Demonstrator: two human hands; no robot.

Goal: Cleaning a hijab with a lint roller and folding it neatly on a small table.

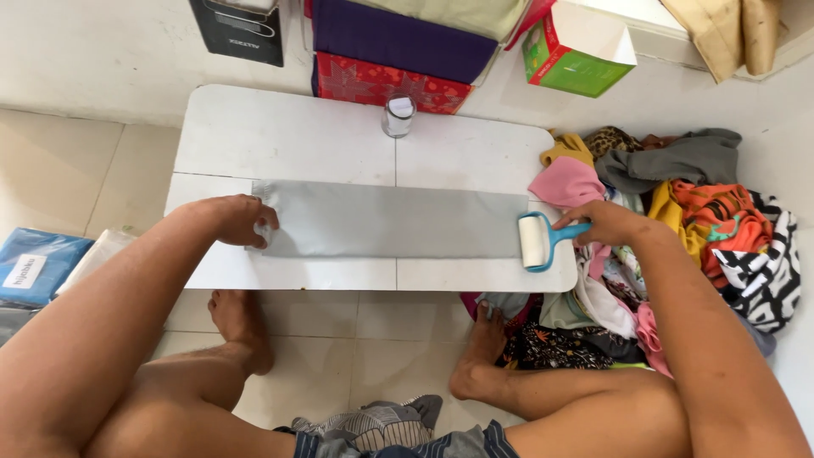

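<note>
One smooth grey cloth strip [394, 220] lying flat along one low white table [280, 136].
The left hand [242, 219] presses fingers-down on the strip's left end; the right hand [606, 222], wrist bent, grips the blue-handled white lint roller [536, 241] at the right end, beside a rumpled clothing pile [695, 220].
</note>
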